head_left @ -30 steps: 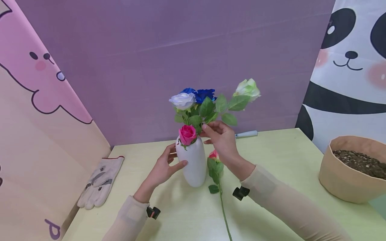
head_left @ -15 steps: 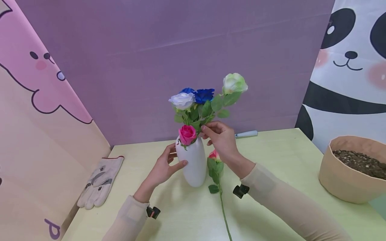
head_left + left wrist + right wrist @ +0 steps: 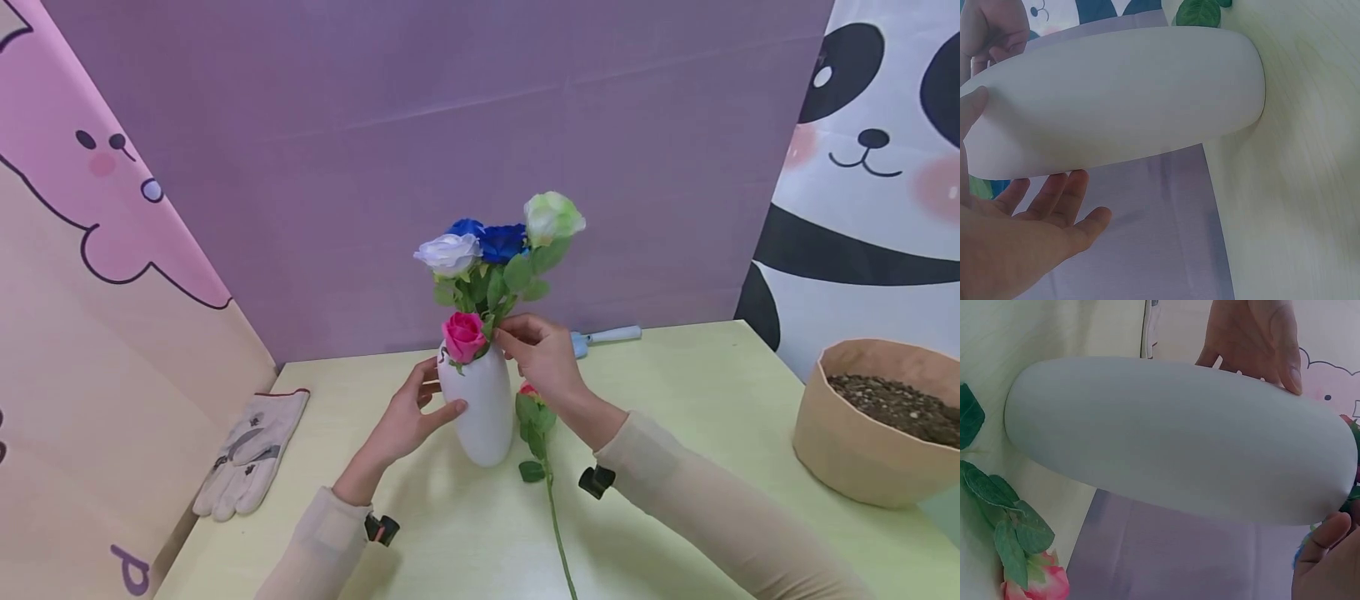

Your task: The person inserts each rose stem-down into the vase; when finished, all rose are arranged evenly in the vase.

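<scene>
A white vase stands on the pale green table with a pink rose, a white rose and blue roses in it. My left hand holds the vase's side, thumb on the front. My right hand pinches the stem of a green-white rose right at the vase mouth. The left wrist view shows the vase against my left hand. In the right wrist view the vase fills the frame, with my right thumb at its mouth.
Another pink rose lies on the table right of the vase, its stem toward me; it also shows in the right wrist view. A pair of work gloves lies at the left. A brown pot of soil stands at the right. A blue-handled tool lies behind.
My right hand has moved left and down to the vase mouth. The green-white rose has swung upright, close to the blue roses. The left hand has stayed on the vase.
</scene>
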A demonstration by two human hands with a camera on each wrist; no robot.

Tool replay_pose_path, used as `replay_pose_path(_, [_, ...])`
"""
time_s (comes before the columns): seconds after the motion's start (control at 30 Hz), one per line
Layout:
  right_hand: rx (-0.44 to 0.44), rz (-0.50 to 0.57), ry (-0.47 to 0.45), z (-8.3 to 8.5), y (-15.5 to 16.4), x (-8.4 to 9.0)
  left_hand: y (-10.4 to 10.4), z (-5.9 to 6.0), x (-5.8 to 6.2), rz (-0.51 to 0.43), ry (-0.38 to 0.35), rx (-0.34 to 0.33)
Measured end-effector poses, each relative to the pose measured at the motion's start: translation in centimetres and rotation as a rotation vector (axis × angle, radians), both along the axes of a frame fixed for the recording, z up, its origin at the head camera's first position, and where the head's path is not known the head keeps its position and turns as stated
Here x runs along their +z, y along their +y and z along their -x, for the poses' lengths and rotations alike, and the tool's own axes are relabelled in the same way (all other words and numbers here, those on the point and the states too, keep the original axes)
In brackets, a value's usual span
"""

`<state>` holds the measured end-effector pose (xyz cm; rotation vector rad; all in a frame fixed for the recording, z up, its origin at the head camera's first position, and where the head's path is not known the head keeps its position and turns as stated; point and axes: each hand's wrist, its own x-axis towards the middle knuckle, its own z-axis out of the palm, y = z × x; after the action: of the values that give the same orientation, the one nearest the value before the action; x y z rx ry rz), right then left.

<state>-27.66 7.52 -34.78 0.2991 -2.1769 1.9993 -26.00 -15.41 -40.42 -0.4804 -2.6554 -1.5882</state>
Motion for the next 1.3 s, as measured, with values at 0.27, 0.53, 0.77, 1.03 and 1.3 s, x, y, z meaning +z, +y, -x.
replay_pose_path(0.27, [0.008,-0.035,0.009,0.0,-0.2,-0.7,-0.1,0.0,-0.3,0.002,-0.005,-0.003])
replay_pose_path(0.53, [0.011,0.001,-0.005,-0.1,-0.3,-0.6,0.1,-0.2,0.0,-0.009,-0.006,-0.001])
replay_pose_path(0.77, [0.044,-0.005,-0.049,-0.4,-0.2,-0.6,0.1,-0.3,0.1,-0.002,-0.013,0.002])
replay_pose_path(1.03, [0.079,-0.027,-0.081,-1.0,0.4,-0.4,0.1,-0.3,0.3,-0.013,-0.013,-0.005])
replay_pose_path(1.3, [0.112,-0.056,-0.123,-1.4,2.0,-1.3,0.2,-0.3,0.4,-0.001,-0.018,0.003])
